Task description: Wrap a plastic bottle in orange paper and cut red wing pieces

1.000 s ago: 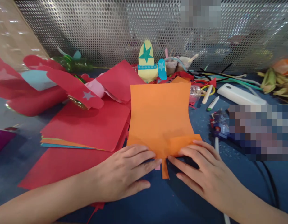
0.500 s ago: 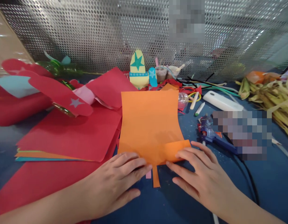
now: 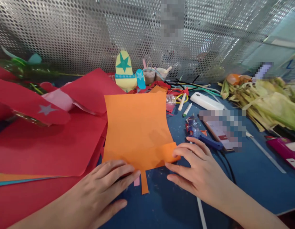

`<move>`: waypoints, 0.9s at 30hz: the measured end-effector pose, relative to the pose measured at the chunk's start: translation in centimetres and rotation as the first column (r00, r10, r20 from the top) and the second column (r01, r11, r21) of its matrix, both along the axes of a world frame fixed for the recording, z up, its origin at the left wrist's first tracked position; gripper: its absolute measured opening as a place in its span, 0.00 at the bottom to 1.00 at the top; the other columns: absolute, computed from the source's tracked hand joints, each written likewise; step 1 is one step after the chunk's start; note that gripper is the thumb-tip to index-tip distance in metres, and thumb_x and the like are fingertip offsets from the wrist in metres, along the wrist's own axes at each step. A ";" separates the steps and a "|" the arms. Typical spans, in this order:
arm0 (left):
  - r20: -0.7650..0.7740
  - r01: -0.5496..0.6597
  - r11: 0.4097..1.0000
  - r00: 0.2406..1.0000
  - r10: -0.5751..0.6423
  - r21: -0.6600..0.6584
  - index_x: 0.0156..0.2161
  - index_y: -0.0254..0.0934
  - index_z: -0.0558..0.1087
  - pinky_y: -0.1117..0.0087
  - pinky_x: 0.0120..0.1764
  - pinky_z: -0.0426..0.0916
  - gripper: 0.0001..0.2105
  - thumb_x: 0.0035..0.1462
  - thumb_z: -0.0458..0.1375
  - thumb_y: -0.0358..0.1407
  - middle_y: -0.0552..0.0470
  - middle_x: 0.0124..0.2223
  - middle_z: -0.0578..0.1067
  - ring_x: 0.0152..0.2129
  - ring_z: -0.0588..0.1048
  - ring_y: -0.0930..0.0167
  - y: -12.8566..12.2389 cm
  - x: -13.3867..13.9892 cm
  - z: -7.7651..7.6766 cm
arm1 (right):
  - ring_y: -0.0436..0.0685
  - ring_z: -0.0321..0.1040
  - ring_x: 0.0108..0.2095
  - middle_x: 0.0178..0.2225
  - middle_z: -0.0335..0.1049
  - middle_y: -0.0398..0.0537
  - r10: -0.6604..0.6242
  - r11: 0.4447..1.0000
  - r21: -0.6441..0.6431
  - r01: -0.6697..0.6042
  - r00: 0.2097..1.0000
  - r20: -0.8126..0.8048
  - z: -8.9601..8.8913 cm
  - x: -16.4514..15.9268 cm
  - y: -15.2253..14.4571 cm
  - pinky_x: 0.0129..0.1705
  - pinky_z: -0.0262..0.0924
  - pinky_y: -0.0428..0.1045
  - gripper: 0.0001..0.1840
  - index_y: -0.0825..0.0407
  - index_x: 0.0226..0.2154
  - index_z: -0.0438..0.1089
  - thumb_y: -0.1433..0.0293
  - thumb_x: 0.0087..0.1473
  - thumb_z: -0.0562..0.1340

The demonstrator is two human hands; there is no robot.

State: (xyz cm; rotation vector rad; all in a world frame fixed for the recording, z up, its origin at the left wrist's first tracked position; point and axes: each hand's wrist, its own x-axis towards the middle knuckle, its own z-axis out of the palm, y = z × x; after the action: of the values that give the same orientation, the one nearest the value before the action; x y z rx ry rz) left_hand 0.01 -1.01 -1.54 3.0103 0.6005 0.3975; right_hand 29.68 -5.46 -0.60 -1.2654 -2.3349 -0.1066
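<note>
A sheet of orange paper (image 3: 135,124) lies before me, with a narrow strip folded up along its near edge at the right. My left hand (image 3: 109,181) rests with fingers stretched out over the sheet's lower left edge, hiding that corner. At the right end of the fold, the fingertips of my right hand (image 3: 195,162) touch the paper; its fingers are spread and slightly bent. A thin orange paper strip (image 3: 144,183) and a short pink strip (image 3: 136,181) stick out under the near edge between my hands.
Red paper sheets (image 3: 49,146) are stacked at left under a red shape with a star (image 3: 47,109). A blue glue gun (image 3: 207,140), a phone (image 3: 219,130) and a white object (image 3: 207,101) lie at right, near dried husks (image 3: 269,98). Behind stands a perforated metal panel (image 3: 85,35).
The view has turned to the right, so things appear shifted left and a magenta object shows at right. Both hands stay at the orange paper, the right one still at the fold.
</note>
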 end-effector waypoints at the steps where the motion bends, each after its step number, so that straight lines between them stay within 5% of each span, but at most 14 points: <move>1: 0.006 -0.003 1.000 1.000 0.003 0.010 0.60 0.46 0.65 0.71 0.49 0.70 0.23 0.59 0.56 0.36 0.55 0.52 0.75 0.48 0.72 0.67 0.1 0.0 -0.1 | 0.54 0.65 0.45 0.35 0.72 0.44 -0.004 1.000 -0.003 0.004 1.000 -0.005 0.1 0.1 0.0 0.61 0.44 0.55 0.12 0.45 0.32 0.77 0.60 0.60 0.60; 11: 0.008 0.031 0.996 0.999 -0.032 0.079 0.59 0.47 0.66 0.75 0.49 0.69 0.23 0.59 0.56 0.41 0.58 0.52 0.75 0.47 0.73 0.69 0.5 -0.5 -0.8 | 0.56 0.64 0.43 0.34 0.70 0.45 -0.031 0.991 -0.134 0.026 0.999 -0.033 1.0 1.2 0.3 0.56 0.53 0.58 0.13 0.47 0.27 0.77 0.66 0.60 0.60; 16: 0.019 -0.040 0.999 0.999 0.041 -0.012 0.59 0.49 0.66 0.72 0.50 0.69 0.21 0.61 0.53 0.40 0.57 0.52 0.75 0.48 0.72 0.68 0.2 -0.3 -0.7 | 0.56 0.66 0.40 0.33 0.70 0.47 0.014 0.984 -0.172 -0.038 0.990 -0.142 1.5 1.7 0.8 0.46 0.62 0.55 0.13 0.50 0.31 0.77 0.70 0.62 0.57; 19: 0.018 -0.013 0.998 1.000 0.014 -0.054 0.59 0.50 0.65 0.71 0.49 0.70 0.21 0.60 0.54 0.38 0.56 0.51 0.75 0.47 0.73 0.68 0.2 -0.2 -0.6 | 0.54 0.69 0.36 0.34 0.70 0.48 -0.094 0.994 -0.069 0.081 0.973 -0.209 1.5 2.4 1.2 0.40 0.64 0.51 0.11 0.51 0.41 0.75 0.74 0.61 0.57; 22: 0.051 -0.063 0.995 0.996 0.067 -0.079 0.58 0.52 0.66 0.72 0.50 0.69 0.20 0.61 0.53 0.39 0.57 0.50 0.75 0.47 0.72 0.69 0.0 -0.1 -0.8 | 0.54 0.70 0.35 0.33 0.70 0.46 -0.266 0.964 -0.059 0.259 0.936 -0.232 1.3 2.7 1.5 0.39 0.64 0.51 0.08 0.49 0.40 0.71 0.73 0.60 0.58; 27: 0.094 -0.124 0.989 0.987 0.131 -0.080 0.58 0.53 0.67 0.74 0.53 0.65 0.19 0.62 0.51 0.41 0.60 0.50 0.75 0.47 0.72 0.70 -0.5 0.2 -1.2 | 0.54 0.70 0.34 0.32 0.69 0.44 -0.271 0.957 -0.175 0.229 0.925 -0.268 0.9 2.1 1.5 0.39 0.65 0.50 0.05 0.48 0.36 0.63 0.74 0.57 0.59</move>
State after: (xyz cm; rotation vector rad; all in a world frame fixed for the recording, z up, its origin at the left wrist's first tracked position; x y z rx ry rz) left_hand 0.19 -1.56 -2.71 2.8711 0.7834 0.5162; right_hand 31.76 -3.97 0.28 -1.5332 -1.9517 0.1549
